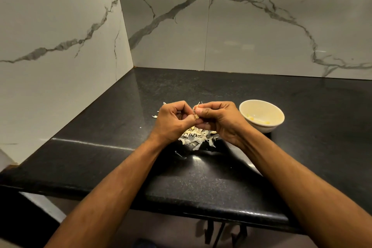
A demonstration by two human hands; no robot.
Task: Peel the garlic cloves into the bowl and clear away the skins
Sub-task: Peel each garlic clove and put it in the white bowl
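**Stone, ceramic and papery skins**

The bench (100,127) beneath the hands is dark speckled stone, polished and glossy; the walls (261,36) beyond are glossy grey-veined marble-look tiles; the bowl (276,122) right of the hands looks smooth, cream ceramic; the garlic skins (198,137) under them look thin, dry, papery.

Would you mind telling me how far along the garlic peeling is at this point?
Partly done. A few peeled pieces already lie in the bowl, and a heap of skins sits on the counter under the hands. In hand: the left hand and right hand both pinch one garlic clove, its skin coming away. Left: finish this clove, drop it in the bowl, then clear the skins. Any unpeeled cloves are hidden.
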